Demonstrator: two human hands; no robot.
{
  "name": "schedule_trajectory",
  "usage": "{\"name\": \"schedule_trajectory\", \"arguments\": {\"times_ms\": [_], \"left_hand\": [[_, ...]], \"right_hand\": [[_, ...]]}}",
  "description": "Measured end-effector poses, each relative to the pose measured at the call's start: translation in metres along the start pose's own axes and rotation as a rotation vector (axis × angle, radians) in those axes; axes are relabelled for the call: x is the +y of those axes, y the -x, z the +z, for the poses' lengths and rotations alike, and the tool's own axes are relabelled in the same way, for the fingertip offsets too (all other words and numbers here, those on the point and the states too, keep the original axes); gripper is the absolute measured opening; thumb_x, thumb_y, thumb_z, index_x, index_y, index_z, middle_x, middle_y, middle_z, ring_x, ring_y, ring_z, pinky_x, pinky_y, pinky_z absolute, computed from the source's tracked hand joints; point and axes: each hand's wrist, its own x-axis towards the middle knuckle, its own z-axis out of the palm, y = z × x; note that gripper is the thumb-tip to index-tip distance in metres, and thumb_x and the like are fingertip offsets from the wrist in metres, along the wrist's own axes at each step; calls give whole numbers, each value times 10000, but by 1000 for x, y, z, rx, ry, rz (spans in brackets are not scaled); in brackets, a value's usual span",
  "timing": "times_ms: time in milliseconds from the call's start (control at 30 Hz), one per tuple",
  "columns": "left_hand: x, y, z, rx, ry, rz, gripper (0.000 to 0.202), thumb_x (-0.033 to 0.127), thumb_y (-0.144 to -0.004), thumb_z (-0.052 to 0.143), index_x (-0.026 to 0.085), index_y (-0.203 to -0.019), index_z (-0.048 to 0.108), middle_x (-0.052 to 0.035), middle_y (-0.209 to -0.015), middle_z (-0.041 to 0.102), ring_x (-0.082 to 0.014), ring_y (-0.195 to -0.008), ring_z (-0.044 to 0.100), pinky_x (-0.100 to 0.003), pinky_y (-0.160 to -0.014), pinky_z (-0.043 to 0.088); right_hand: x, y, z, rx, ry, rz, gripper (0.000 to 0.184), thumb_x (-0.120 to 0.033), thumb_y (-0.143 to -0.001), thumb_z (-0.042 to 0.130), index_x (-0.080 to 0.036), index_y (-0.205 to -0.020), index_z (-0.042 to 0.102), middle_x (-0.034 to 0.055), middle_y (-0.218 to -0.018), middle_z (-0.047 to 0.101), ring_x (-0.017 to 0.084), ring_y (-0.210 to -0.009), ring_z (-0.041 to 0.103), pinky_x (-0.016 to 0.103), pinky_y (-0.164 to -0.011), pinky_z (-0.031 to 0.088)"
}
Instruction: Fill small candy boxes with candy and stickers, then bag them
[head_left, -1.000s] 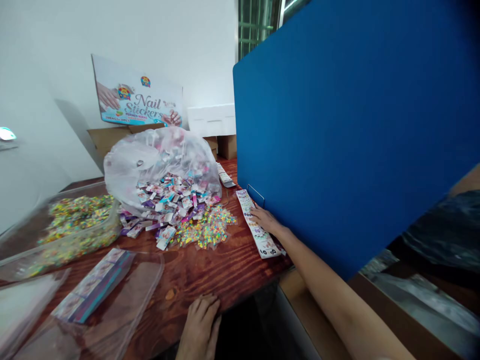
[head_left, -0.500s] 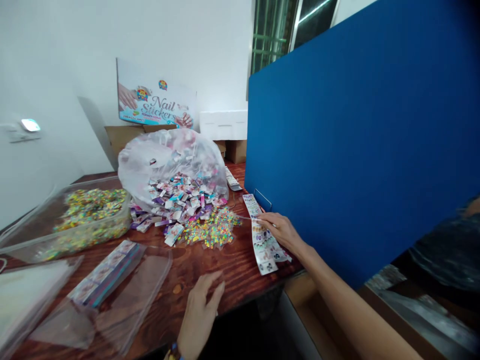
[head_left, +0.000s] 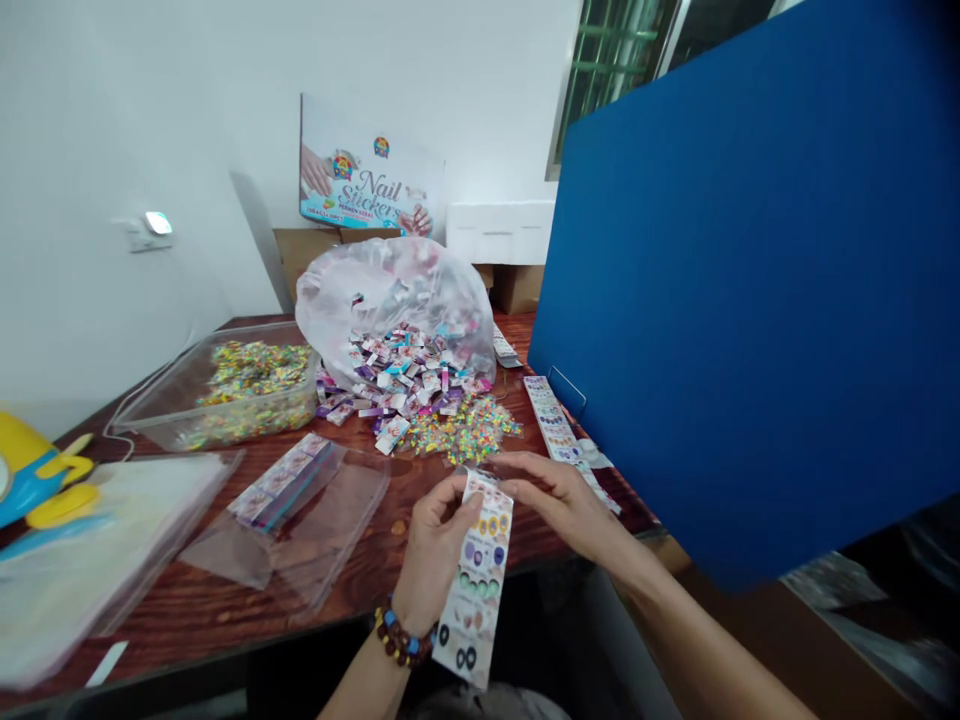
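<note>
Left of the nail-sticker strip (head_left: 476, 580) you're holding, a clear plastic tub (head_left: 225, 395) of speckled pieces sits on the bench (head_left: 176, 640), with a clear bag (head_left: 330, 520) nearer the strip. Your left hand (head_left: 439, 550) pinches the strip's top end, and your right hand (head_left: 559, 505), narrowly closed, meets the same end, so the strip hangs printed side up above the bench edge. Right of it, a second sticker strip (head_left: 559, 425) lies by the blue partition (head_left: 735, 300).

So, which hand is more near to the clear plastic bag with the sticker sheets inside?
The left hand is nearer: it holds the top of a nail sticker strip just right of the clear plastic bag. The right hand is farther right, beyond the strip.
</note>
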Motion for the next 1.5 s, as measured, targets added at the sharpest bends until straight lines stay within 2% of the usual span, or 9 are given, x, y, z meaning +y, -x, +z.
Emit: {"name": "schedule_trajectory", "arguments": {"times_ms": [133,233,533,733,800,933,1100,1300,1500], "left_hand": [[3,4,-12,-39,-52,31,295,353,-820,617,182,-1059,644,-36,-921,688,-142,-763,598,-222,-679,447],[2,4,-18,-32,-135,66,274,349,-827,604,172,-1029,654,-50,-933,690,-164,-807,605,-238,-715,455],[-5,2,-27,65,-265,48,244,391,-822,592,160,-890,630,-22,-761,657,-139,-664,579,-217,-596,437],[-7,0,-31,217,-371,174,267,331,-777,647,200,-1005,597,-34,-948,663,-170,-874,614,-252,-757,466],[-7,-2,-34,178,-449,202,240,332,-781,639,194,-978,636,-39,-949,665,-175,-886,605,-254,-764,458],[-5,-7,-36,28,-430,119,231,364,-827,568,161,-777,668,-14,-727,654,-145,-680,575,-230,-640,436],[-12,-9,-37,-33,-288,20,236,385,-787,624,153,-812,660,-16,-749,663,-135,-670,581,-215,-624,438],[-37,1,-49,-7,-181,-233,315,425,-669,731,130,-746,652,-24,-675,683,-132,-580,602,-221,-563,441],[-40,8,-55,164,147,-306,361,441,-646,751,122,-770,638,-23,-660,676,-118,-542,592,-224,-542,436]], "right_hand": [[-2,-5,8,-63,-44,11,311,-354,-861,598,-230,-1141,655,62,-1094,707,207,-988,654,328,-844,522],[-5,-6,16,-108,-16,30,248,-348,-884,562,-233,-1057,696,39,-958,734,182,-854,670,271,-731,521],[-3,-8,27,-134,30,116,218,-347,-881,546,-208,-881,713,3,-754,697,152,-694,618,222,-612,453],[3,-4,25,-68,-20,151,213,-325,-871,551,-198,-820,715,-3,-724,682,148,-681,595,224,-620,433],[4,-3,24,-73,-43,175,206,-321,-859,565,-198,-794,717,-8,-703,678,144,-666,589,224,-615,425],[5,-6,25,-74,-156,201,166,-319,-819,605,-190,-820,709,-9,-729,678,142,-683,587,224,-620,425],[19,-14,33,-74,-187,215,192,-315,-792,622,-158,-702,686,-21,-627,621,114,-597,529,204,-551,385],[25,-21,32,101,71,147,234,-324,-843,582,-178,-693,686,-34,-585,608,120,-571,539,210,-525,378],[7,14,54,-7,263,-245,192,-242,-911,514,-237,-921,705,37,-989,734,183,-925,662,317,-848,476]]}}
